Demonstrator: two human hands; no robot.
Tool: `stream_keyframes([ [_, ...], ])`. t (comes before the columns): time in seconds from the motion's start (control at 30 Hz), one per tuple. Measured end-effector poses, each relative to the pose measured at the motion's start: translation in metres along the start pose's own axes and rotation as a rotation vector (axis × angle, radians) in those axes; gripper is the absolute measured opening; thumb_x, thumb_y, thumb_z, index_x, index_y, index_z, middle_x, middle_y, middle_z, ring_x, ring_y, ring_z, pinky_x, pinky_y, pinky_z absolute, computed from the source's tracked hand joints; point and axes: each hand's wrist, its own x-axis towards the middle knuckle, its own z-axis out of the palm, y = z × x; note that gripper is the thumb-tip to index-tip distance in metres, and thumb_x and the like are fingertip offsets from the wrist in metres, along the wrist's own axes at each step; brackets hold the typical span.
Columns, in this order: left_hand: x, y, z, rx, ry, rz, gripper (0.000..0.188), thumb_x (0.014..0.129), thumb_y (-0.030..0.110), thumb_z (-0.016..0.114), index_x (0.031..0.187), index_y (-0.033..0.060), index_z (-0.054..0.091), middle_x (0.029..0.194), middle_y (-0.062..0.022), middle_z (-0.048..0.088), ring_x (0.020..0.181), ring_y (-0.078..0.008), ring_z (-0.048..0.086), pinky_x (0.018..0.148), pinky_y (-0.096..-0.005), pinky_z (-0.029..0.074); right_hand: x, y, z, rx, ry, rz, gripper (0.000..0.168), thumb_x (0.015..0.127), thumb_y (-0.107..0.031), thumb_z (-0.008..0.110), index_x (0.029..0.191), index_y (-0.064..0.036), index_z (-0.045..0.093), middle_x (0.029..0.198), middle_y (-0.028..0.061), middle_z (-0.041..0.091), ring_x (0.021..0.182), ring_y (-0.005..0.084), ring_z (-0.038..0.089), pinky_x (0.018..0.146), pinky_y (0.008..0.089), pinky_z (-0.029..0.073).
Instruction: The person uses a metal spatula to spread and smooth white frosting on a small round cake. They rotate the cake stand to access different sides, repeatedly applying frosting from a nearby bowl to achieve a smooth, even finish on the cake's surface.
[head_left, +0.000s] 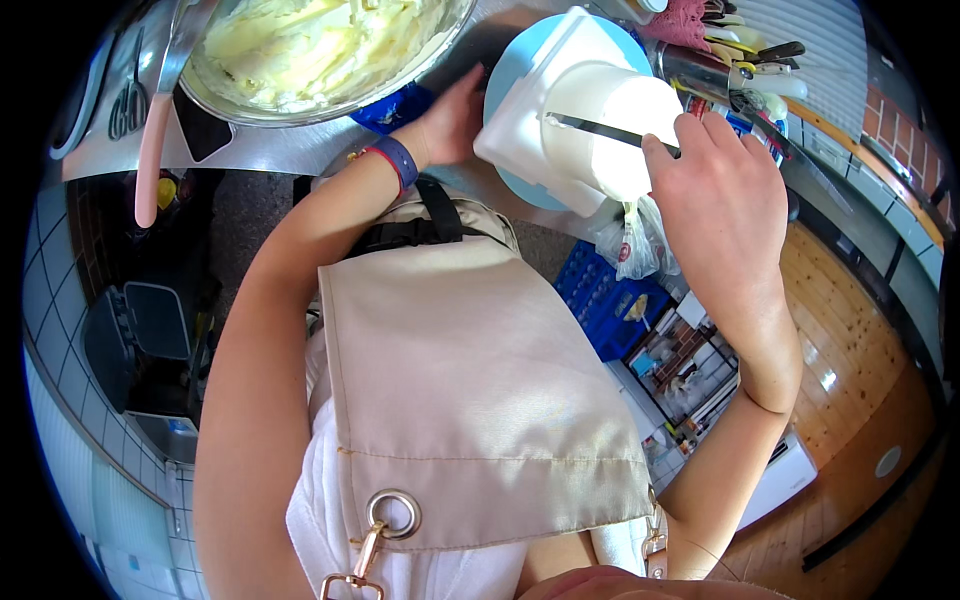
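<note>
A cake coated in white cream (581, 154) stands on a square white board (517, 112), which rests on a round light-blue turntable (510, 82). My right hand (720, 195) grips a narrow dark spatula (600, 129), its blade lying against the cake's side. White cream shows at the blade's far tip. At the left edge of the turntable is my left hand (452, 116), fingers partly spread and fingertips hidden in shadow; whether it touches the turntable I cannot tell. A steel bowl (300, 118) of pale yellow and white cream (322, 52) stands at the upper left.
A pink-handled spatula (154, 157) overhangs the steel worktop's (262, 154) front edge, beside a dark phone-like slab (206, 135) and a whisk (129, 105). A plastic piping bag (634, 240) hangs near the cake. At the upper right stands a steel container (694, 71) of tools.
</note>
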Motion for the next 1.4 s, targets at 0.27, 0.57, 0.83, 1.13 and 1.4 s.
stream_keyframes([
  [0.27,-0.002,0.021,-0.045,0.296,0.037,0.136,0.072,0.099,0.068,0.031,0.131,0.0076,0.054,0.108,-0.0162,0.071,0.095,-0.0263,0.069,0.099,-0.0416,0.045,0.013,0.002,0.004,-0.001,0.035,-0.065,0.003,0.065,-0.007,0.069,0.068,-0.009,0.069,0.075,0.0031,0.059,0.083,0.0183,0.061,0.067,0.0313,0.047],
  [0.57,-0.011,0.002,0.002,0.034,0.081,0.136,0.073,0.1,0.064,0.027,0.15,0.0113,0.037,0.151,-0.0103,0.044,0.135,-0.0296,0.044,0.117,-0.0479,0.025,0.005,0.002,0.003,-0.011,0.012,-0.043,0.003,0.065,-0.007,0.069,0.068,-0.009,0.069,0.074,0.003,0.059,0.083,0.0179,0.061,0.067,0.0313,0.048],
  [0.83,0.01,0.029,-0.035,0.303,0.082,0.16,0.079,0.098,0.068,0.032,0.14,0.0039,0.048,0.127,-0.0169,0.063,0.114,-0.0258,0.061,0.104,-0.0419,0.042,0.002,0.002,0.002,0.011,0.001,-0.03,0.004,0.064,-0.006,0.07,0.067,-0.008,0.069,0.074,0.0033,0.06,0.082,0.0181,0.062,0.067,0.0311,0.048],
  [1.13,0.001,0.007,0.017,0.076,-0.014,0.023,0.076,0.099,0.067,0.031,0.149,0.0102,0.039,0.15,-0.0096,0.046,0.138,-0.0271,0.041,0.117,-0.0464,0.025,-0.015,-0.004,-0.007,0.01,-0.086,0.042,0.004,0.064,-0.005,0.07,0.065,-0.008,0.068,0.072,0.0034,0.059,0.08,0.0183,0.061,0.065,0.0311,0.047],
  [1.4,0.01,0.022,-0.039,0.351,-0.052,0.102,0.076,0.097,0.069,0.038,0.137,0.0057,0.049,0.106,-0.0092,0.072,0.104,-0.0214,0.065,0.098,-0.0402,0.044,-0.004,-0.002,-0.004,0.021,-0.035,-0.015,0.004,0.064,-0.005,0.069,0.065,-0.008,0.068,0.073,0.0033,0.059,0.08,0.0185,0.06,0.065,0.031,0.047],
])
